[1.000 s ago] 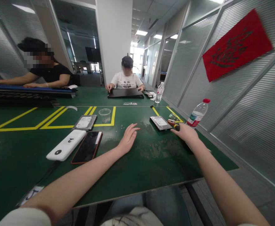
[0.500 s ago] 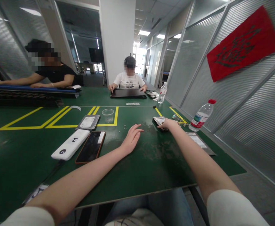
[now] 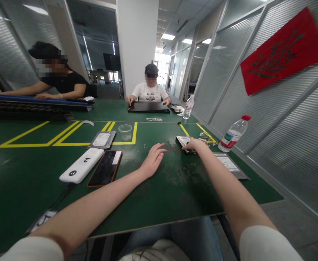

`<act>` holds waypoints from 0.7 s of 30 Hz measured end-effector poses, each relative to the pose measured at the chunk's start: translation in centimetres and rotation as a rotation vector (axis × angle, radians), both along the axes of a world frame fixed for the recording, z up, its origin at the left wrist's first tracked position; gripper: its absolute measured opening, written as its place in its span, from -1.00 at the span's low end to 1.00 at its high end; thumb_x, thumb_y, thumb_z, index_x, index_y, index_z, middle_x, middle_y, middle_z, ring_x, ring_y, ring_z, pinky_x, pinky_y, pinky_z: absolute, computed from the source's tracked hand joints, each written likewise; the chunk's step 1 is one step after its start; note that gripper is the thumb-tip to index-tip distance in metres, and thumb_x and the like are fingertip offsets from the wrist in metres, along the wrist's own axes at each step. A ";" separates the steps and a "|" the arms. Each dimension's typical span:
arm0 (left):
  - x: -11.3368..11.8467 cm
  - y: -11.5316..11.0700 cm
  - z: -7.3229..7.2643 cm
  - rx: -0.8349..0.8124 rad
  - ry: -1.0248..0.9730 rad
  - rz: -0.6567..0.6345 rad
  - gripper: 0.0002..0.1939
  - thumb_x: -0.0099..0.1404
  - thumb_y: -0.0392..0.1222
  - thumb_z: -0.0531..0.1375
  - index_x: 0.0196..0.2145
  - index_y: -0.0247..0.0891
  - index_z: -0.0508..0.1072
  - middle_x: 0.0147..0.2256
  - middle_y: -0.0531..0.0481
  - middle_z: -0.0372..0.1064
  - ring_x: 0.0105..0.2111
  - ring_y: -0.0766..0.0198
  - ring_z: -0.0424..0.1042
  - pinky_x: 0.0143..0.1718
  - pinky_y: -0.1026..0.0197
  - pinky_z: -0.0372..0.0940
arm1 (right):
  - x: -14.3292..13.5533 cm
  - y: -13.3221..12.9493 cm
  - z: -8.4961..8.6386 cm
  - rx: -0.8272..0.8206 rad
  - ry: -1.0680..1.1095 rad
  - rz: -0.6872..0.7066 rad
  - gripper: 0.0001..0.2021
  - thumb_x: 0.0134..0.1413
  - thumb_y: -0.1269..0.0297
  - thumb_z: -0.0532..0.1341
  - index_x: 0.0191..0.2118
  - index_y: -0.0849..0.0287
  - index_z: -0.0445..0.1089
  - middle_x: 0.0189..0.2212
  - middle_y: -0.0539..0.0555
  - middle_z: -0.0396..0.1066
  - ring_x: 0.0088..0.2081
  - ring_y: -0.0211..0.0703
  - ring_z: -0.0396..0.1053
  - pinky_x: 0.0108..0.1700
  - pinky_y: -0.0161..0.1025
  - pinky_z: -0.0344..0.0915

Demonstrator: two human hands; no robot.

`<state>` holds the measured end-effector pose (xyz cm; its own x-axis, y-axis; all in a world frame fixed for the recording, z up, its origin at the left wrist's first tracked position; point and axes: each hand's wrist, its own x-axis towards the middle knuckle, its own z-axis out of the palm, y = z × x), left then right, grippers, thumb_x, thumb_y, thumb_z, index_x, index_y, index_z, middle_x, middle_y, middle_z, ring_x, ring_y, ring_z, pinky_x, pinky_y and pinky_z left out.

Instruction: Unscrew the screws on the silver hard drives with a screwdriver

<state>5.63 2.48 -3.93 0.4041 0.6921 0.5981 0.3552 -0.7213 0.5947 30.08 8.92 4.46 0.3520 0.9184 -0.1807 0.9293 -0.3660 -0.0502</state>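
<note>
My right hand (image 3: 194, 145) reaches to an open hard drive (image 3: 181, 140) on the green table, with its fingers closed on the drive's near right part. The hand covers much of that drive. My left hand (image 3: 152, 162) rests on the tabletop, fingers stretched out and holding nothing. Just left of its fingertips lie several tiny parts (image 3: 144, 145), perhaps screws; they are too small to name. A metal cover plate with a white label (image 3: 227, 162) lies beneath my right forearm's outer side. Another hard drive (image 3: 102, 139) with a label lies farther left.
Left of my left arm are a white power bank (image 3: 82, 165) with a cable and a phone (image 3: 105, 168). A clear plastic cup (image 3: 125, 133) stands inside yellow tape. A red-capped bottle (image 3: 234, 134) stands at right. Across the table, a person (image 3: 150, 92) holds a dark panel (image 3: 148, 107).
Both hands keep nearly the same places and poses. The view has shifted very slightly.
</note>
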 end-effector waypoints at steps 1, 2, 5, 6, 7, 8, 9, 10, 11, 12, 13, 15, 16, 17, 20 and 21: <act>0.0 0.0 0.0 0.002 -0.001 -0.001 -0.64 0.52 -0.09 -0.14 0.00 -0.17 0.39 0.20 -0.09 0.18 0.28 0.11 0.02 0.30 -0.12 -0.04 | -0.4 -0.5 -0.1 -0.066 -0.005 -0.018 -0.05 -0.20 -0.06 0.36 0.27 0.35 0.09 0.15 0.44 0.30 0.17 0.25 0.30 0.11 0.06 0.27; 0.0 0.0 0.0 0.005 -0.003 -0.001 -0.64 0.51 -0.09 -0.14 0.00 -0.17 0.39 0.20 -0.10 0.18 0.28 0.11 0.02 0.30 -0.12 -0.04 | -0.8 -1.0 -0.2 -0.082 -0.001 -0.010 -0.07 -0.16 -0.07 0.33 0.28 0.33 0.07 0.17 0.41 0.29 0.18 0.20 0.31 0.12 0.01 0.27; 0.1 0.0 -0.1 0.016 -0.002 -0.006 -0.64 0.51 -0.09 -0.14 0.00 -0.18 0.39 0.20 -0.10 0.19 0.28 0.11 0.02 0.29 -0.12 -0.03 | -2.3 -3.2 -0.6 -0.082 -0.002 0.007 -0.11 -0.13 -0.11 0.29 0.26 0.31 0.10 0.18 0.38 0.28 0.18 0.14 0.31 0.11 -0.07 0.28; 0.1 0.0 -0.1 0.020 -0.001 -0.007 -0.64 0.51 -0.09 -0.14 0.00 -0.18 0.39 0.20 -0.11 0.19 0.28 0.11 0.03 0.29 -0.11 -0.03 | -2.9 -4.0 -0.7 -0.070 -0.006 0.008 -0.13 -0.11 -0.12 0.28 0.25 0.31 0.11 0.17 0.38 0.29 0.17 0.14 0.32 0.09 -0.08 0.28; 0.1 0.0 -0.2 0.025 -0.002 -0.007 -0.64 0.51 -0.09 -0.14 -0.01 -0.19 0.39 0.20 -0.11 0.19 0.28 0.11 0.03 0.29 -0.11 -0.03 | -3.4 -4.9 -0.8 -0.062 -0.005 0.010 -0.14 -0.11 -0.11 0.27 0.24 0.32 0.12 0.16 0.37 0.30 0.16 0.14 0.33 0.08 -0.08 0.29; 0.1 0.0 -0.2 0.029 -0.003 -0.006 -0.64 0.51 -0.09 -0.15 -0.01 -0.19 0.39 0.20 -0.12 0.18 0.28 0.11 0.03 0.29 -0.11 -0.03 | -4.0 -5.8 -0.8 -0.059 -0.009 0.012 -0.15 -0.10 -0.11 0.27 0.24 0.32 0.12 0.15 0.38 0.31 0.16 0.14 0.33 0.07 -0.08 0.30; 0.2 0.1 -0.3 0.033 -0.004 -0.004 -0.63 0.51 -0.09 -0.15 -0.01 -0.19 0.39 0.20 -0.12 0.18 0.28 0.11 0.03 0.29 -0.11 -0.03 | -4.7 -6.7 -0.7 -0.056 -0.005 0.018 -0.17 -0.10 -0.09 0.27 0.23 0.32 0.12 0.14 0.38 0.33 0.14 0.13 0.35 0.05 -0.09 0.31; 0.2 0.1 -0.3 0.036 -0.005 -0.003 -0.63 0.51 -0.09 -0.15 -0.01 -0.20 0.39 0.20 -0.12 0.18 0.28 0.11 0.03 0.29 -0.12 -0.03 | -5.3 -7.6 -0.6 -0.050 -0.002 0.024 -0.19 -0.09 -0.08 0.26 0.22 0.33 0.14 0.12 0.37 0.35 0.12 0.13 0.37 0.03 -0.10 0.31; 0.2 0.1 -0.4 0.037 -0.006 -0.002 -0.63 0.51 -0.09 -0.15 -0.01 -0.20 0.39 0.21 -0.13 0.18 0.28 0.10 0.02 0.29 -0.12 -0.03 | -6.0 -8.6 -0.5 -0.042 0.004 0.030 -0.21 -0.08 -0.07 0.27 0.20 0.33 0.16 0.10 0.37 0.37 0.11 0.13 0.38 0.03 -0.10 0.32; 0.2 0.1 -0.4 0.038 -0.006 -0.002 -0.63 0.51 -0.09 -0.15 -0.01 -0.20 0.39 0.21 -0.13 0.18 0.29 0.10 0.02 0.29 -0.12 -0.03 | -6.7 -9.5 -0.4 -0.035 0.012 0.036 -0.23 -0.08 -0.05 0.27 0.19 0.33 0.17 0.08 0.36 0.39 0.10 0.13 0.39 0.01 -0.11 0.32; 0.2 0.1 -0.4 0.038 -0.005 -0.001 -0.63 0.50 -0.09 -0.15 -0.01 -0.20 0.38 0.21 -0.13 0.18 0.29 0.11 0.01 0.29 -0.12 -0.04 | -7.5 -10.4 -0.2 -0.025 0.017 0.041 -0.25 -0.08 -0.05 0.27 0.18 0.32 0.18 0.06 0.36 0.40 0.09 0.14 0.39 0.00 -0.10 0.33; 0.2 0.1 -0.4 0.039 -0.004 0.004 -0.63 0.50 -0.10 -0.15 -0.01 -0.19 0.39 0.21 -0.11 0.18 0.29 0.12 0.01 0.30 -0.11 -0.04 | -9.1 -12.1 0.0 -0.025 0.009 0.035 -0.25 -0.06 -0.05 0.26 0.19 0.29 0.16 0.04 0.36 0.41 0.07 0.16 0.40 -0.03 -0.09 0.34; 0.2 0.1 -0.4 0.041 -0.003 0.007 -0.63 0.50 -0.10 -0.15 -0.01 -0.19 0.39 0.21 -0.11 0.18 0.29 0.12 0.01 0.30 -0.10 -0.04 | -10.0 -12.9 0.1 -0.021 0.006 0.047 -0.27 -0.05 -0.05 0.26 0.18 0.29 0.17 0.01 0.37 0.42 0.06 0.16 0.41 -0.04 -0.10 0.34; 0.2 0.1 -0.3 0.043 -0.002 0.009 -0.63 0.50 -0.10 -0.14 -0.01 -0.20 0.39 0.21 -0.12 0.18 0.29 0.12 0.01 0.30 -0.10 -0.04 | -10.8 -13.7 0.2 -0.016 0.007 0.068 -0.28 -0.04 -0.04 0.26 0.18 0.30 0.18 0.00 0.38 0.43 0.05 0.15 0.42 -0.05 -0.12 0.35; 0.2 0.1 -0.3 0.046 0.003 0.013 -0.63 0.49 -0.11 -0.14 -0.02 -0.22 0.40 0.21 -0.13 0.17 0.29 0.10 0.00 0.30 -0.09 -0.04 | -12.5 -15.4 0.4 -0.037 0.017 0.087 -0.22 -0.01 -0.08 0.24 0.23 0.31 0.12 0.01 0.44 0.41 0.03 0.15 0.43 -0.09 -0.13 0.35; 0.2 0.1 -0.3 0.045 0.005 0.016 -0.63 0.49 -0.11 -0.13 -0.02 -0.22 0.40 0.21 -0.13 0.17 0.29 0.10 0.00 0.30 -0.09 -0.05 | -12.6 -15.7 0.4 -0.034 0.027 0.096 -0.20 -0.01 -0.10 0.23 0.25 0.31 0.10 0.01 0.45 0.41 0.03 0.16 0.43 -0.09 -0.12 0.34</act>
<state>5.78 2.56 -4.21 0.3966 0.6709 0.6265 0.3695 -0.7415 0.5601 17.45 -6.73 4.91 0.2573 0.9407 -0.2209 0.9586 -0.2774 -0.0645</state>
